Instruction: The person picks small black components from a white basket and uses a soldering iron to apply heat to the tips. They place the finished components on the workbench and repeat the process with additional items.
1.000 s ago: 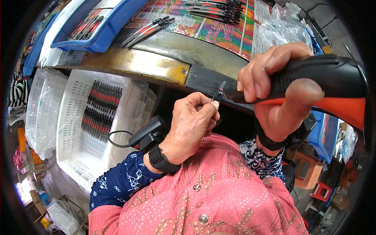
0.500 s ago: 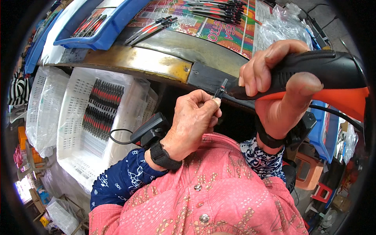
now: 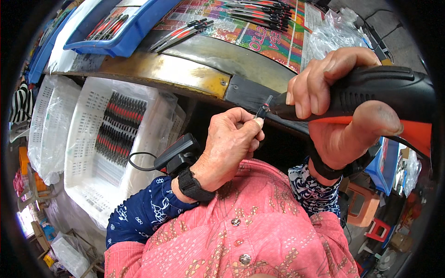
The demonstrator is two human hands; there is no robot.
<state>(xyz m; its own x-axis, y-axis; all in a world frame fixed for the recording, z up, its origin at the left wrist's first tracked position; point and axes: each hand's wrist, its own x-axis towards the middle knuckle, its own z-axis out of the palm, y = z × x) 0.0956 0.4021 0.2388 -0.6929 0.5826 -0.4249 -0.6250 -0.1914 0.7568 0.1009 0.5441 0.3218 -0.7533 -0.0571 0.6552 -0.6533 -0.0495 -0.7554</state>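
Observation:
My left hand [image 3: 232, 139] pinches a small dark part [image 3: 263, 112] with a thin greyish rod sticking up from it, between thumb and forefinger. My right hand [image 3: 340, 139] is wrapped round a large black and orange power tool [image 3: 375, 92], fingers over its top and thumb along the near side. The tool's narrow dark nose points left, right beside the small part; whether the two touch I cannot tell. Both hands are just in front of the worktable's metal edge [image 3: 185, 76].
A white plastic crate [image 3: 76, 171] at left holds rows of black and red pens [image 3: 121, 111]. On the worktable are a blue tray [image 3: 99, 48] with pens, a few loose pens [image 3: 181, 34], a pen pile [image 3: 262, 14] and clear plastic bags [image 3: 340, 34]. A blue bin [image 3: 384, 171] stands at right.
My right hand and the power tool have shifted a little right and toward me. My left hand has moved only slightly, with the small dark part still pinched.

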